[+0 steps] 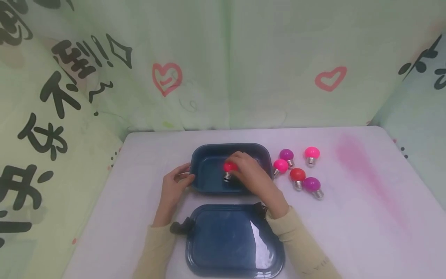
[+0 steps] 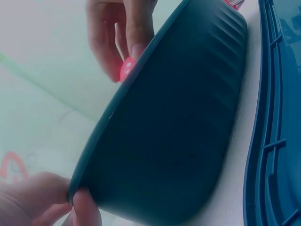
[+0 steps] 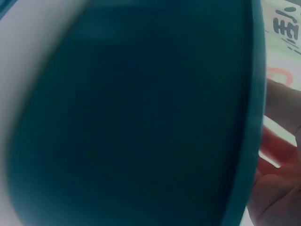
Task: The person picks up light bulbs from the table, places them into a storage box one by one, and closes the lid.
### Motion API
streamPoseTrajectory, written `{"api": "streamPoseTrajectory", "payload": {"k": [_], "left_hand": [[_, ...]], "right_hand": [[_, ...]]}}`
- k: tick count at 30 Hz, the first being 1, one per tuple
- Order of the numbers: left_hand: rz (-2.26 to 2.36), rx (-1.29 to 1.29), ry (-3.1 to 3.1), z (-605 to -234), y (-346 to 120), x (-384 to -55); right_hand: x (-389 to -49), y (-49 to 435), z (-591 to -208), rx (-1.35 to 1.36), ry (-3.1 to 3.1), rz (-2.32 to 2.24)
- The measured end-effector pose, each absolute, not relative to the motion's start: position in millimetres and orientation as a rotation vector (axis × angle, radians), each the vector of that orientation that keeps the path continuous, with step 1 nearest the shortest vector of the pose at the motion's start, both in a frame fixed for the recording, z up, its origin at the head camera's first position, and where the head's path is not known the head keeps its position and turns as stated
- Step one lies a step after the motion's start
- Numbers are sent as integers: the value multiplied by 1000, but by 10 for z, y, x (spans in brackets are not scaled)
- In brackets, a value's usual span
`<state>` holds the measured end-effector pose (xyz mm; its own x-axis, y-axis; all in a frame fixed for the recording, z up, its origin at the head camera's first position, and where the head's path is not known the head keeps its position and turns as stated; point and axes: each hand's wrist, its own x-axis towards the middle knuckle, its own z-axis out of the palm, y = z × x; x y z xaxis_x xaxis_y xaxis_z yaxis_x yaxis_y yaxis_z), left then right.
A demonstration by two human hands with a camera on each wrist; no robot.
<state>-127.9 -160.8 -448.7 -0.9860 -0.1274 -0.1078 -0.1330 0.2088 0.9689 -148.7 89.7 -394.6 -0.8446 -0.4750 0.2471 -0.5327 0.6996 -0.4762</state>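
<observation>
A dark blue rectangular container (image 1: 209, 190) stands on the table, its wall filling much of both wrist views. At its left end my left hand (image 1: 175, 182) grips the rim, thumb and fingers at the edge (image 2: 77, 186). My right hand (image 1: 249, 170) pinches a red-pink light bulb (image 1: 230, 167) by its round top, over the inside of the container, with the silver screw base pointing down. In the left wrist view this bulb (image 2: 127, 69) shows just past the rim. The right wrist view has part of the right hand (image 3: 282, 179) beyond the rim.
Right of the container lie several more bulbs, among them a purple one (image 1: 286, 154), a pink one (image 1: 312, 152) and a red one (image 1: 297, 174). In front is a blue lid (image 1: 226, 244), partly under the right sleeve. Printed cloth (image 1: 271, 58) hangs behind the table.
</observation>
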Motion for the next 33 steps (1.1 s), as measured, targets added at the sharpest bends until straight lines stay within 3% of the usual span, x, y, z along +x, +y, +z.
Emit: {"api": "streamPoseTrajectory", "payload": {"k": [33], "left_hand": [[1960, -291, 2384, -4506, -1630, -1276]], "right_hand": [[-1592, 418, -4230, 940, -2807, 905]]}}
